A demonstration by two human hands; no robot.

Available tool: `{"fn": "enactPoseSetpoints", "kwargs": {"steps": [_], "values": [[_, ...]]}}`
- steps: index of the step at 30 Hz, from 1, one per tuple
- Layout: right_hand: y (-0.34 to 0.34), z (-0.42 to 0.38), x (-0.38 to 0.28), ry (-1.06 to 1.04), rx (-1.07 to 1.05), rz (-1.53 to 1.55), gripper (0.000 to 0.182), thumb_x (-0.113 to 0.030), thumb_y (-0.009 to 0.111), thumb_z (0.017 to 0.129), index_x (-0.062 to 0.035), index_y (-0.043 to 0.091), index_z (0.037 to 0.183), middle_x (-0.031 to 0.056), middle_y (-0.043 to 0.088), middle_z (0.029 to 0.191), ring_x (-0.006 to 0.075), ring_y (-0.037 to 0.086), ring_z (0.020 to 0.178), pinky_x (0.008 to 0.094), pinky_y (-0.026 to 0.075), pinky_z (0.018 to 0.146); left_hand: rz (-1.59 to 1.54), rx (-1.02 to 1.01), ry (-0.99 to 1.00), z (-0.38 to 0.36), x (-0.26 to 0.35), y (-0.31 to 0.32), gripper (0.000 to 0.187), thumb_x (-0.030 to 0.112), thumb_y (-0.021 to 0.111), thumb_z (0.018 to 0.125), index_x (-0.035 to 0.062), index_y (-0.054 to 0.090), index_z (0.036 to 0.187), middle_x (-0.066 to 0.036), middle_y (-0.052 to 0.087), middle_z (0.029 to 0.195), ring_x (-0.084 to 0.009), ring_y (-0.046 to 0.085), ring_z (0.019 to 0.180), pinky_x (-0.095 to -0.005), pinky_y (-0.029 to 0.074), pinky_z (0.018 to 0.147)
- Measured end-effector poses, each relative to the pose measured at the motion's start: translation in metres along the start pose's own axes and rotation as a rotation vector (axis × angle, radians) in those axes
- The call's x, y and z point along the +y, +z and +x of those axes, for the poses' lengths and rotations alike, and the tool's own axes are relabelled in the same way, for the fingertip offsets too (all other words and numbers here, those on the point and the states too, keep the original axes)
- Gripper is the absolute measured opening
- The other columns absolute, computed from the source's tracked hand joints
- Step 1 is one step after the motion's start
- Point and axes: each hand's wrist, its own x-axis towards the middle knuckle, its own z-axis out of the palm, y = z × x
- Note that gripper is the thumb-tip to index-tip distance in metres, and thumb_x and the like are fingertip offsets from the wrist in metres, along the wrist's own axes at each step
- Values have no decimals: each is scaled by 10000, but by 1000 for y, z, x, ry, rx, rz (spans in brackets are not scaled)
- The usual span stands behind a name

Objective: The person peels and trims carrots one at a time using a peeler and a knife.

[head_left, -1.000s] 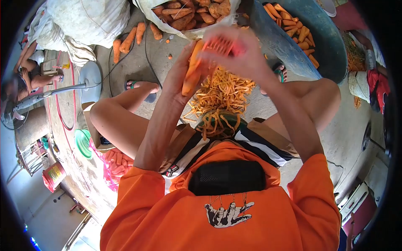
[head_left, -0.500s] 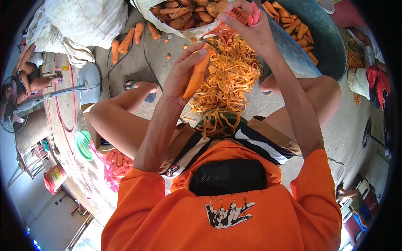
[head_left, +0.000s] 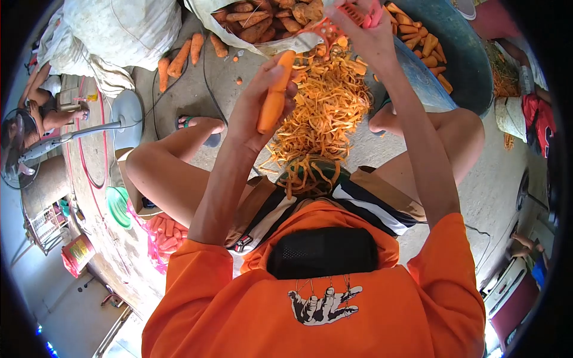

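Observation:
A smooth, bright orange carrot (head_left: 276,98) is gripped in my left hand (head_left: 258,101), its upper end pointing away from me. My right hand (head_left: 371,45) is closed around a red peeler (head_left: 352,15) at the top of the view. The peeler is apart from the carrot and its blade end looks smeared by motion. Between my legs lies a large heap of orange carrot peelings (head_left: 328,110), and some strips hang over a dark green rounded thing (head_left: 340,173) close to my lap.
An open white sack (head_left: 239,42) of unpeeled carrots stands ahead. Right of it is a blue tub (head_left: 468,65) holding peeled carrots. Several loose carrots (head_left: 179,58) and a cable lie on the floor. A fan (head_left: 77,131) stands left, near a pink bag of carrots (head_left: 167,232). Other people sit at both sides.
The peeler has moved off the carrot, away and to the right with my right hand. My left hand has turned the carrot slightly and shifted a little left.

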Motion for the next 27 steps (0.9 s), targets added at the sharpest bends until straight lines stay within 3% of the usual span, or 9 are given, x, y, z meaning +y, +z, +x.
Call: {"fn": "enactPoseSetpoints", "kwargs": {"steps": [4,6,8,11,15,17,22,25,27], "values": [[22,-4,-15,-256,-101,-419,146,-48,733,963,-64,588,972,27,601,965,89,603,842,277,491,742,0,-5,-3,0,-3,-3,489,299,692,986,111,504,1398,-31,573,1089,-88,603,869,-209,512,671],[9,0,-10,31,5,-248,151,-75,738,967,-67,589,948,23,601,917,80,593,822,274,480,719,-32,-36,-66,1,-3,-4,478,350,704,984,115,528,1362,-25,576,1077,-91,597,848,-207,511,661],[16,12,5,-299,81,16,136,-109,732,982,-65,607,952,2,605,857,59,569,774,265,464,687,-79,-37,-59,1,-2,0,470,354,697,991,112,532,1360,-23,577,1061,-92,592,839,-211,517,666],[16,-10,-17,-3,0,-329,221,-184,829,885,-61,702,1018,24,739,959,77,668,866,254,546,774,-181,-69,-56,6,0,-10,444,355,665,1013,106,541,1359,-22,595,1062,-95,603,849,-220,537,677],[70,-37,-41,11,-145,-138,246,-216,838,876,-71,703,1021,20,750,962,68,671,857,259,545,753,-71,72,53,4,3,1,343,311,569,1066,20,581,1247,-69,663,1128,-172,678,980,-287,611,732],[77,-39,-48,-221,-359,-447,270,-253,848,864,-85,698,1012,3,753,947,48,664,842,253,534,727,-67,116,38,-2,5,17,373,326,570,1067,62,564,1331,-61,654,1174,-134,672,971,-251,599,705],[46,-21,-21,17,-183,-410,268,-265,860,846,-94,715,992,8,734,921,84,662,783,267,524,713,-205,36,-59,7,0,-9,425,331,570,1069,115,540,1434,-73,642,1216,-101,668,959,-213,586,684],[30,-2,-23,50,-17,-240,123,-142,720,995,-50,639,997,33,650,874,94,618,768,269,497,725,-200,-104,-74,10,-1,-16,408,324,570,1069,100,554,1410,-75,649,1176,-102,654,908,-213,574,659],[36,-16,-26,114,-16,-198,218,-105,845,847,-28,721,1010,32,736,957,87,675,868,253,544,767,-154,-56,-50,7,0,-11,376,313,572,1070,69,578,1356,-50,640,1096,-98,621,856,-208,553,634]]}}
